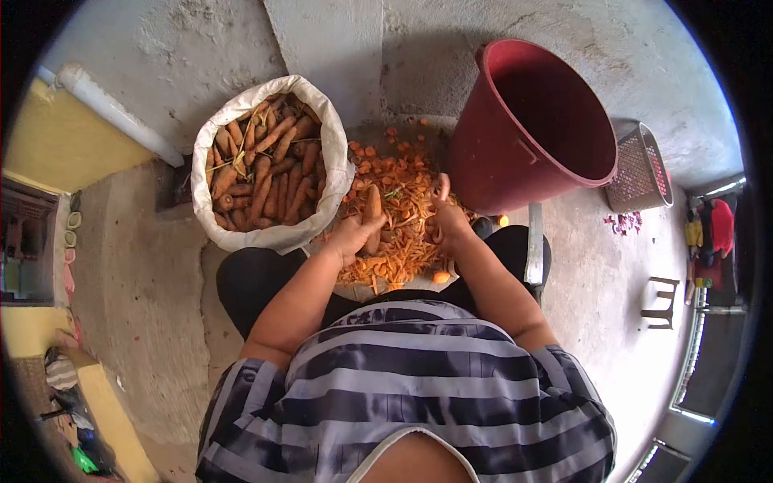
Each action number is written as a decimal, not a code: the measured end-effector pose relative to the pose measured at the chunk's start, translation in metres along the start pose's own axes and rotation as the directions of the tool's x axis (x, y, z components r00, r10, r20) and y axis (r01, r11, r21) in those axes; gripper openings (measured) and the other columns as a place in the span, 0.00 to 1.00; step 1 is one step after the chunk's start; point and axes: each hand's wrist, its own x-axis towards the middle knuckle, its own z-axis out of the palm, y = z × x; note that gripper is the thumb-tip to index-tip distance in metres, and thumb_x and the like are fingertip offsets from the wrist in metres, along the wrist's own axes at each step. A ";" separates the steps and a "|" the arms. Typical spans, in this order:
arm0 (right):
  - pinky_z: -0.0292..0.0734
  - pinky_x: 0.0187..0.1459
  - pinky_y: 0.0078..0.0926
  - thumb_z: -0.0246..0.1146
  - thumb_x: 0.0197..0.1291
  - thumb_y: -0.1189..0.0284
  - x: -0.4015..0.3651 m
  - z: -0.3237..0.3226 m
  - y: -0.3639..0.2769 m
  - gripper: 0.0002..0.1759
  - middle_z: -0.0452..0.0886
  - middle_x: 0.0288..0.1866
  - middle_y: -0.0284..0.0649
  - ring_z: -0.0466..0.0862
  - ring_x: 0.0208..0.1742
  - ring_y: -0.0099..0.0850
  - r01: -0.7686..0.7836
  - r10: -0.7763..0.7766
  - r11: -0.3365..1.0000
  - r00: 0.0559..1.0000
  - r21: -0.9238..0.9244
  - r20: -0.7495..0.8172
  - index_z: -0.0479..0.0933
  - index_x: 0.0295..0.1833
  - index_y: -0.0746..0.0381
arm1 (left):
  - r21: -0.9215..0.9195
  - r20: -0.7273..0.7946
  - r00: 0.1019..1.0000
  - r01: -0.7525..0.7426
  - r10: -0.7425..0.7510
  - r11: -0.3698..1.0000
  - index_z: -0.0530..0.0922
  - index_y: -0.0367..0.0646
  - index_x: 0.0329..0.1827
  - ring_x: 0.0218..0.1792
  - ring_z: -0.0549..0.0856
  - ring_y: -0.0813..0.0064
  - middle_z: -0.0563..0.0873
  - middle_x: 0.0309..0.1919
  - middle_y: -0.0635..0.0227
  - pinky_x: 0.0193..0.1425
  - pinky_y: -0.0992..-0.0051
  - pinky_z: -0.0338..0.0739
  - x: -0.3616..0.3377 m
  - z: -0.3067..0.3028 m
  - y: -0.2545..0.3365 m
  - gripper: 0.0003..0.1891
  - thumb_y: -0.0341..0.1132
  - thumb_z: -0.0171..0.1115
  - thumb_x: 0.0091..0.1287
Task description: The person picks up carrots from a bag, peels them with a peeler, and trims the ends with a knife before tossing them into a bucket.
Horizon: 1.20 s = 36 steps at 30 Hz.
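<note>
Bright light comes from the right, bleaching the concrete floor [604, 338] almost white towards its right edge; its left side looks duller. Deep shadow fills the red plastic bucket [495, 161]. The carrot peelings [403, 262] are evenly lit and fairly crisp. Fisheye distortion curves the surroundings inside a black rim.

Over the loose heap of orange peelings [409, 211], a gap separates the left hand [349, 237], around a long orange carrot [373, 204], from the right hand [451, 221]. From this heap, a lane runs towards 12 o'clock and ends at the rough grey wall [419, 72]. The round white sack of carrots [251, 240] blocks 10 o'clock; the tall, tapered red plastic bin [498, 149] blocks 2; black-clad knees [256, 286] bound 8 and 4.
</note>
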 end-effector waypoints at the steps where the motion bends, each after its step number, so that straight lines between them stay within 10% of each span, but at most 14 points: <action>1: 0.65 0.16 0.30 0.48 0.65 0.65 -0.001 -0.004 -0.001 0.13 0.67 0.22 0.39 0.74 0.20 0.33 -0.043 0.043 0.997 0.999 -0.058 0.002 0.65 0.42 0.65 | -0.091 -0.030 1.000 -0.010 0.007 0.996 0.72 0.39 0.47 0.44 0.79 0.73 0.79 0.41 0.66 0.47 0.71 0.73 0.012 -0.008 -0.009 0.14 0.38 0.55 0.63; 4: 0.67 0.19 0.28 0.48 0.64 0.67 0.011 -0.021 0.006 0.13 0.67 0.25 0.38 0.72 0.20 0.31 0.063 -0.009 0.986 0.947 -0.157 0.321 0.65 0.45 0.66 | -0.210 0.002 0.998 -0.068 0.070 0.975 0.71 0.39 0.50 0.44 0.79 0.73 0.78 0.44 0.66 0.49 0.70 0.73 0.022 -0.017 -0.018 0.17 0.40 0.54 0.64; 10: 0.67 0.22 0.22 0.56 0.59 0.64 -0.040 -0.002 -0.017 0.22 0.74 0.27 0.36 0.74 0.24 0.23 0.254 -0.249 0.836 0.965 -0.486 0.076 0.68 0.55 0.66 | -0.402 0.102 0.988 -0.068 0.118 0.913 0.70 0.40 0.54 0.45 0.79 0.72 0.78 0.46 0.66 0.48 0.70 0.75 0.009 -0.007 -0.005 0.18 0.40 0.52 0.65; 15: 0.71 0.27 0.19 0.66 0.49 0.76 -0.036 -0.015 -0.030 0.12 0.79 0.32 0.43 0.76 0.25 0.22 0.576 -0.634 0.485 0.750 -0.658 0.188 0.78 0.39 0.71 | -0.548 0.084 0.996 0.018 0.034 0.836 0.69 0.43 0.54 0.42 0.80 0.72 0.79 0.44 0.67 0.42 0.70 0.78 0.006 -0.008 -0.002 0.17 0.40 0.51 0.65; 22: 0.66 0.26 0.14 0.61 0.53 0.77 -0.059 -0.007 -0.048 0.10 0.77 0.28 0.34 0.71 0.24 0.18 0.637 -0.604 0.767 0.757 -0.079 0.249 0.77 0.41 0.70 | -0.512 0.152 0.988 0.051 0.032 0.857 0.71 0.42 0.47 0.30 0.81 0.70 0.80 0.32 0.64 0.31 0.74 0.78 0.014 -0.017 -0.015 0.15 0.43 0.49 0.65; 30: 0.70 0.20 0.17 0.64 0.55 0.67 -0.064 0.008 -0.035 0.12 0.76 0.26 0.37 0.75 0.20 0.23 0.505 -0.496 0.859 0.776 0.088 0.390 0.73 0.35 0.64 | -0.598 0.113 0.991 0.125 -0.071 0.791 0.72 0.40 0.44 0.23 0.79 0.69 0.80 0.27 0.63 0.23 0.75 0.74 0.003 0.002 -0.005 0.15 0.43 0.48 0.64; 33: 0.72 0.20 0.19 0.61 0.58 0.66 -0.051 0.012 -0.025 0.13 0.77 0.27 0.40 0.77 0.21 0.25 0.425 -0.424 0.898 0.775 0.109 0.469 0.70 0.38 0.64 | -0.605 0.332 0.938 0.131 0.099 0.785 0.74 0.39 0.42 0.26 0.80 0.72 0.80 0.28 0.64 0.26 0.74 0.75 0.000 0.006 -0.001 0.13 0.38 0.48 0.65; 36: 0.71 0.19 0.20 0.60 0.58 0.65 -0.039 0.015 -0.019 0.13 0.77 0.27 0.40 0.77 0.20 0.25 0.400 -0.402 0.909 0.764 0.118 0.504 0.69 0.38 0.64 | -0.651 0.142 0.990 0.095 -0.001 0.753 0.75 0.38 0.40 0.26 0.80 0.72 0.80 0.28 0.64 0.27 0.75 0.76 -0.010 0.022 0.007 0.12 0.36 0.47 0.65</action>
